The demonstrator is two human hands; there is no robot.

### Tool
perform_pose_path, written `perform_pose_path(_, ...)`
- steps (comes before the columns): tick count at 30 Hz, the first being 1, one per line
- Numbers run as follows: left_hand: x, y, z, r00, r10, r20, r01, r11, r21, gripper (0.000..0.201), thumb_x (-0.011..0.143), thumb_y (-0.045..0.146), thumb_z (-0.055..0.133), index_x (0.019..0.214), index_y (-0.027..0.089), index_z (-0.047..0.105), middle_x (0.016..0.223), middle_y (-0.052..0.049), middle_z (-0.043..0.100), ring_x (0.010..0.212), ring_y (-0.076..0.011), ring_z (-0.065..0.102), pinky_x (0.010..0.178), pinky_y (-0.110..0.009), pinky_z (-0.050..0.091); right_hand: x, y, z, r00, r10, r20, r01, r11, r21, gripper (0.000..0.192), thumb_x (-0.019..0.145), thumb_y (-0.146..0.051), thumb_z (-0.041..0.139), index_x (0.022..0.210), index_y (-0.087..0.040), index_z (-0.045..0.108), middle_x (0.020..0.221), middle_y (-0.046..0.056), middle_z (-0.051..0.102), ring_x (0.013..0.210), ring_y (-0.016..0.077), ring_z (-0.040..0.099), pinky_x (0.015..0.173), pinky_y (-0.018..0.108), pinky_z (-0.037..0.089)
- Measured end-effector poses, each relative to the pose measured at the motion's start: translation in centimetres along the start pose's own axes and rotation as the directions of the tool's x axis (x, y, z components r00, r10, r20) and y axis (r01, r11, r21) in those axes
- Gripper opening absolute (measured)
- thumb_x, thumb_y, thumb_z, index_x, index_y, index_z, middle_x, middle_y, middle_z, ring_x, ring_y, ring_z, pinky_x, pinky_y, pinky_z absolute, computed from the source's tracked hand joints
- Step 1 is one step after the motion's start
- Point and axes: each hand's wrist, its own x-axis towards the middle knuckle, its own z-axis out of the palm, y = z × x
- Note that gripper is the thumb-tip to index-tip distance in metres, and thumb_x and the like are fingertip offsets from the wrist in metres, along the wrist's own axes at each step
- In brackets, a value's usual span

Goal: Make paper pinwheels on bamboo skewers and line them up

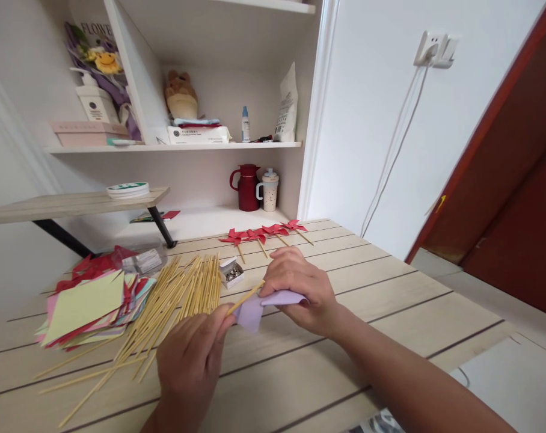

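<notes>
My left hand is closed on a thin wooden stick, pinching it between thumb and fingers. The stick's upper end meets a lilac paper pinwheel with folded blades. My right hand grips that pinwheel, its thumb pressed near the centre by the stick's tip. Whether a pin joins the two is hidden by the fingers. Just beyond my hands sits a small open box of metal pins or tacks. Several red paper pinwheels on sticks lie in a row behind.
A pile of loose wooden sticks spreads left of my hands. Beside it lies a stack of coloured paper squares. A raised wooden shelf stands at the back left. A red jug and a cup stand in the cabinet.
</notes>
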Motion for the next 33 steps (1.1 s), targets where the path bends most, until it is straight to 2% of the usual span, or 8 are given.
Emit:
perform_pose_path(4,0.09,-0.07,-0.07,0.999,0.033,-0.032,-0.033,0.999,-0.006,0.014,0.095,0.021,0.054,0.104,0.016,0.064,0.076,-0.003,0.073,0.064,-0.0129,0.066,0.063,-0.025,0.049,-0.04,0.06,0.03,1.000,0.000,-0.010,0.000,1.000,0.002,0.008,0.088,-0.016,0.062,0.087,-0.020,0.068,0.072,0.003,0.069,0.068,0.0157,0.064,0.087,0.041,0.051)
perform_pose_path(10,-0.06,-0.16,-0.10,1.000,0.018,0.024,-0.018,1.000,-0.006,0.015,0.095,0.020,0.055,0.106,0.014,0.064,0.075,-0.003,0.071,0.063,-0.0129,0.065,0.062,-0.025,0.047,-0.13,0.09,-0.03,1.000,0.009,-0.008,-0.009,1.000,0.008,0.009,0.088,-0.015,0.061,0.087,-0.020,0.068,0.072,0.003,0.070,0.068,0.0160,0.065,0.088,0.042,0.051)
perform_pose_path(27,-0.11,-0.01,-0.47,0.999,0.041,0.032,-0.041,0.999,-0.019,0.018,0.093,0.016,0.057,0.110,0.014,0.063,0.079,-0.004,0.072,0.067,-0.0126,0.065,0.066,-0.025,0.047,-0.18,0.05,0.08,1.000,0.002,-0.025,-0.001,1.000,0.015,0.010,0.085,-0.011,0.061,0.086,-0.018,0.068,0.070,0.004,0.070,0.067,0.0160,0.064,0.086,0.043,0.051)
perform_pose_path(33,-0.18,-0.23,-0.42,0.999,0.046,0.022,-0.046,0.999,-0.023,0.018,0.091,0.015,0.060,0.109,0.012,0.064,0.074,-0.003,0.069,0.063,-0.0119,0.062,0.063,-0.025,0.046,-0.23,0.00,0.17,0.999,0.002,-0.042,-0.002,1.000,0.003,0.013,0.084,-0.009,0.059,0.087,-0.019,0.068,0.071,0.003,0.070,0.067,0.0162,0.064,0.085,0.043,0.052)
